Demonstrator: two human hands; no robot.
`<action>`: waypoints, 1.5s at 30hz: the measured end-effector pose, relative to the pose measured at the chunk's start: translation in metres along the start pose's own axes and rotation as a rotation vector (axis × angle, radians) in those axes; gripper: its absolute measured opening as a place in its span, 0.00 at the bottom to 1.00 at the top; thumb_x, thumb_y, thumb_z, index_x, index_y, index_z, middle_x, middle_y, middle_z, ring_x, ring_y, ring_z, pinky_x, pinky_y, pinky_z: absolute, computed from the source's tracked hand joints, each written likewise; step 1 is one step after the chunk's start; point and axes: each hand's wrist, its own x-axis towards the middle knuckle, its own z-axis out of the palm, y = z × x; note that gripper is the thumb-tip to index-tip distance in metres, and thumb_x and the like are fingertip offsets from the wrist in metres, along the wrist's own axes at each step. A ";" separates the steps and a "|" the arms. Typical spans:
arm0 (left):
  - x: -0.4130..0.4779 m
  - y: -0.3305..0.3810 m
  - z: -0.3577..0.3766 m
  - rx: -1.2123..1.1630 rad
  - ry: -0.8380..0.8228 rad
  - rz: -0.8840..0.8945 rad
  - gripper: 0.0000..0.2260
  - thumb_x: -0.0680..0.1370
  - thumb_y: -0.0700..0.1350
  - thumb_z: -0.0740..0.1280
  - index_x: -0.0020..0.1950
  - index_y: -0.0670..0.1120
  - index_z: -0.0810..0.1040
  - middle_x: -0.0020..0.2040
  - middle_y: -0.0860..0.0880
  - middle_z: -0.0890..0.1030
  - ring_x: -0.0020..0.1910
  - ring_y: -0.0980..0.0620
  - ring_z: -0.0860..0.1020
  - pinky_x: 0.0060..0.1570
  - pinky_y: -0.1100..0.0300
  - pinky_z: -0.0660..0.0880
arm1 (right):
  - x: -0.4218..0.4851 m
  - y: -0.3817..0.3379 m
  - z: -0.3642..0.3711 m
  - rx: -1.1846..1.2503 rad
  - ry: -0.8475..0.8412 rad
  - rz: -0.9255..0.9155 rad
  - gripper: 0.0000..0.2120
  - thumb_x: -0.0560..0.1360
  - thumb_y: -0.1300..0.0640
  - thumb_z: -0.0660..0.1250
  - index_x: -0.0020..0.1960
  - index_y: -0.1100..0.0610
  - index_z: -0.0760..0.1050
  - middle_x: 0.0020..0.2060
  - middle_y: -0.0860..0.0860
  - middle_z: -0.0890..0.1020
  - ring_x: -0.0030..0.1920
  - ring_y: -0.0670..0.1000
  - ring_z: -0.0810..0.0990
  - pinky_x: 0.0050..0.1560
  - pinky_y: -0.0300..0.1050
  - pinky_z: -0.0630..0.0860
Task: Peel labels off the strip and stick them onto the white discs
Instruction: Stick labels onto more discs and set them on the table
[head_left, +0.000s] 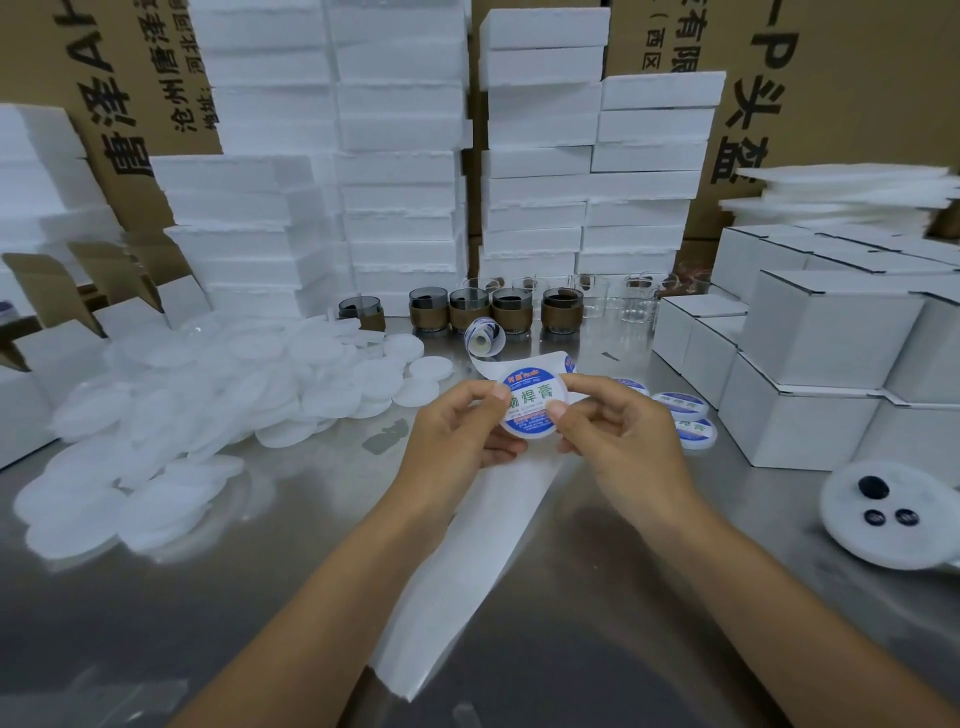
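Note:
A white disc bearing a round blue-and-white label (527, 402) is held up between both hands above the steel table. My left hand (457, 426) pinches its left edge with curled fingers. My right hand (618, 431) pinches its right edge, thumb on the label face. The white backing strip (467, 561) trails from under the hands toward the near edge, and its far end curls up to a small roll (484, 338). A heap of bare white discs (208, 405) lies on the left. Three labelled discs (680, 408) lie right of my hands.
Stacked white foam blocks (400, 156) and cardboard cartons stand at the back. Several banded glass cups (470, 310) and clear glasses line up before them. White boxes (810, 364) are stacked on the right. A white foam round with dark pieces (883, 514) sits near right.

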 end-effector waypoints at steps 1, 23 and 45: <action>0.000 0.000 0.000 -0.006 -0.004 -0.005 0.07 0.79 0.47 0.64 0.44 0.52 0.81 0.38 0.48 0.84 0.34 0.53 0.81 0.42 0.61 0.80 | 0.001 -0.001 -0.001 0.016 0.015 0.029 0.08 0.71 0.60 0.71 0.46 0.48 0.78 0.29 0.47 0.82 0.30 0.44 0.79 0.38 0.38 0.78; 0.024 -0.006 -0.052 0.293 0.408 -0.011 0.05 0.78 0.44 0.65 0.43 0.52 0.78 0.40 0.52 0.80 0.37 0.59 0.78 0.45 0.62 0.74 | 0.029 0.007 -0.066 0.359 0.497 0.587 0.02 0.76 0.63 0.65 0.45 0.61 0.74 0.33 0.55 0.77 0.33 0.49 0.76 0.27 0.34 0.77; 0.026 -0.017 -0.098 1.285 0.475 -0.014 0.17 0.78 0.41 0.62 0.67 0.45 0.73 0.63 0.41 0.74 0.63 0.39 0.67 0.60 0.48 0.65 | 0.014 0.019 -0.030 -0.527 0.280 -0.010 0.13 0.72 0.64 0.65 0.55 0.52 0.74 0.55 0.49 0.70 0.41 0.43 0.78 0.48 0.43 0.73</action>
